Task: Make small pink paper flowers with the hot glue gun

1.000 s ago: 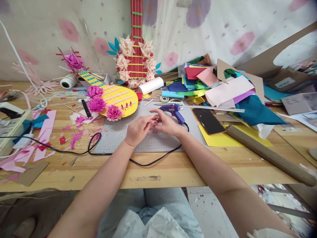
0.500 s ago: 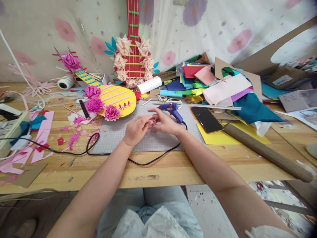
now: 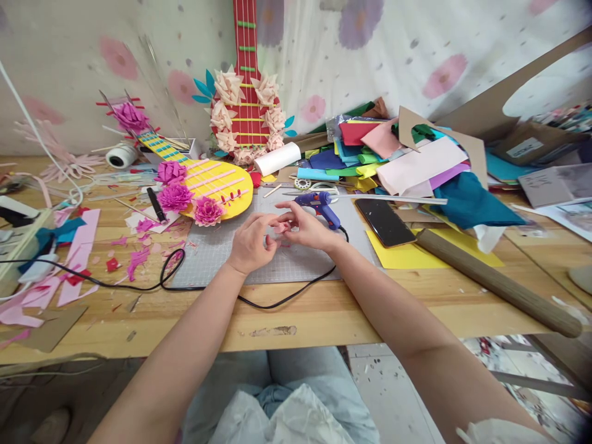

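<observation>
At frame centre, the right hand (image 3: 309, 228) appeared to pinch a small pink piece (image 3: 280, 229), left of its palm; the left hand (image 3: 251, 243) curled opposite, thumb parted; long axis indeterminable.

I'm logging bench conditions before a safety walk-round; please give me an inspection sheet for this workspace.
Surface: wooden table with a grey gridded mat.
Job's things: blue glue gun lying on the mat; small pinkish piece apparently between the hands, too small to identify.
Clutter: pink paper scraps at left; heaped coloured sheets, phone and brown pole at right.
Hands: left hand and right hand close together over the mat, fingers bent; grip unclear.
Cables: black cord along the mat's front side, looped at left.
Surroundings: flower-patterned sheet behind; red guitar-shaped craft before it.
</observation>
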Demonstrator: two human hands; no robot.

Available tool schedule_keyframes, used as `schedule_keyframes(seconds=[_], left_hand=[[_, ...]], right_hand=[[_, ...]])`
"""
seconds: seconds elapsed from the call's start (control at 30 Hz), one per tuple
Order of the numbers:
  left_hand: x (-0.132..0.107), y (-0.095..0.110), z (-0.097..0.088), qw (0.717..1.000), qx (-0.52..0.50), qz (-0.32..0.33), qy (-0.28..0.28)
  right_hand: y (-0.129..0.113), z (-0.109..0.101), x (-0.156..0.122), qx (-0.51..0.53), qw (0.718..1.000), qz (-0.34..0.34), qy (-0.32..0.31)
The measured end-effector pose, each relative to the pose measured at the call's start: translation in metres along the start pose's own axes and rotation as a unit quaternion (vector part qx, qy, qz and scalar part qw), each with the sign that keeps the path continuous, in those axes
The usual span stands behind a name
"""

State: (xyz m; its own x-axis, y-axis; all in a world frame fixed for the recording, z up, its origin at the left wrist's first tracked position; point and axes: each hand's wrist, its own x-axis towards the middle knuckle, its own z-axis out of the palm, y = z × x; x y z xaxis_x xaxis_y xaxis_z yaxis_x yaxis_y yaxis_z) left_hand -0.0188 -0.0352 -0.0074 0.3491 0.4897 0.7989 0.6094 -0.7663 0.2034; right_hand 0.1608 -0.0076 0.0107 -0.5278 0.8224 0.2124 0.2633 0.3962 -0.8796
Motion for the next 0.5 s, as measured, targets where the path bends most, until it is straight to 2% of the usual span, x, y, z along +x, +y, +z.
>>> schedule_keyframes(seconds=[0.07, 0.23, 0.5], left_hand=[[0.000, 0.001, 0.000, 0.999, -0.017, -0.026, 0.018], [0.001, 0.003, 0.005, 0.986, -0.032, -0.153, 0.048], [0.002, 0.005, 0.008, 0.982, -0.046, -0.184, 0.017]], right_hand=[[-0.001, 0.001, 0.000, -0.023, 1.000, 0.005, 0.009], [-0.005, 0.006, -0.001, -0.093, 0.995, 0.009, 0.033], [-0.006, 0.012, -0.001, -0.138, 0.989, -0.011, 0.045]])
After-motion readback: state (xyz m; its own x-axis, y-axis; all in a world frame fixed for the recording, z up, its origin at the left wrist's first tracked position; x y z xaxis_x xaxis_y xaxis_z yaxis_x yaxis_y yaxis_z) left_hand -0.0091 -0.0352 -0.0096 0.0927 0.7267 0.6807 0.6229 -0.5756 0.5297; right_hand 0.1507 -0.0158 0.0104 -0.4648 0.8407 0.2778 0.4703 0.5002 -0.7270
